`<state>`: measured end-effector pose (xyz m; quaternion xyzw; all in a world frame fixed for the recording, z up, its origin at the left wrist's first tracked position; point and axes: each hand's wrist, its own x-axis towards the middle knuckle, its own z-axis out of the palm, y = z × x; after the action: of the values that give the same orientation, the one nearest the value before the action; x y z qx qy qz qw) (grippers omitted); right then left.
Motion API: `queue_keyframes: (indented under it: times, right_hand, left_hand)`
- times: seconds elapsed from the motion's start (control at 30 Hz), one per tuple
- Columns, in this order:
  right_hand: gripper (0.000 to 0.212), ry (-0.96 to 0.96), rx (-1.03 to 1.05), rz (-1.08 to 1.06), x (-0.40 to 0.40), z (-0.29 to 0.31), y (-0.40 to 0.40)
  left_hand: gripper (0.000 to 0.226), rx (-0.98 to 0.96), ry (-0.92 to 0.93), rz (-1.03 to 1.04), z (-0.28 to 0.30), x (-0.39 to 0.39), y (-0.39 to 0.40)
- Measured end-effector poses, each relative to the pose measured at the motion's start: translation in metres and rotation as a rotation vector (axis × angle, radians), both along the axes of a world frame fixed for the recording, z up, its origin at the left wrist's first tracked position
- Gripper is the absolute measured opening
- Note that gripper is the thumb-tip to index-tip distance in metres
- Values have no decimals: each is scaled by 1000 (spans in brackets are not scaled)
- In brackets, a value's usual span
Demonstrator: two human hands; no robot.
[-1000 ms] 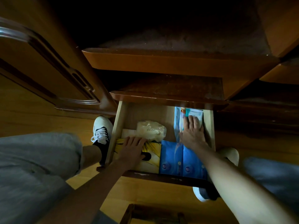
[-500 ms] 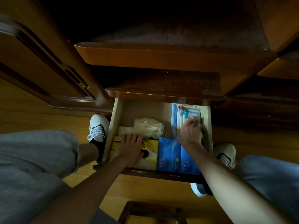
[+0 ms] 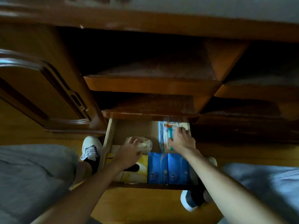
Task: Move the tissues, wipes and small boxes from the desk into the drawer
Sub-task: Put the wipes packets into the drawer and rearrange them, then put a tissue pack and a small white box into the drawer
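Change: the left hand (image 3: pixel 129 152) has slid off the yellow printed tissue box (image 3: pixel 142 172) and forward onto the pale crinkled plastic pack (image 3: pixel 145 145); the view has tipped up.
Left fingers: curled over that pack, seemingly pressing it down.
Right hand (image 3: pixel 182 140): fingers spread apart on the light-blue wipes packet (image 3: pixel 162 135).
Task things: twin blue tissue packs (image 3: pixel 168 168) just behind the right wrist, all inside the open wooden drawer (image 3: pixel 107 143).
Meaning: probably final arranging.
Room: dim; brown wooden worktop edge (image 3: pixel 145 21) above, yellowish wood floor (image 3: pixel 137 206) below.

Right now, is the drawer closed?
No, the drawer is pulled open, with both blue packs lying inside it.
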<state>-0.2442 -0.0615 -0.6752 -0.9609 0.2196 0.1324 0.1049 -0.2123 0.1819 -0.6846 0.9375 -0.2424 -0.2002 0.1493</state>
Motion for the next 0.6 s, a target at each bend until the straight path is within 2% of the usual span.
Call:
queue_keyframes:
  times: [0.1,0.17,0.3,0.4,0.5,0.6]
  right_hand:
    - [28,-151,77,73,-6,63,-9]
    - [17,-342,101,131,-11,116,-15]
    - [13,-824,99,302,-21,227,-23]
    - [13,-1103,-57,414,-13,297,-33]
    - [15,-1112,-184,424,18,347,-49]
    - [23,-873,-144,335,58,373,-74]
  left_hand:
    - [38,-175,-162,-1,67,14,-13]
    - [30,-310,-390,-28,125,25,-18]
    - [21,-549,-790,-112,248,39,-25]
    - [17,-635,-950,-104,321,57,-31]
    - [17,-590,-975,-51,366,83,-42]
    - [20,-504,-947,-12,390,120,-56]
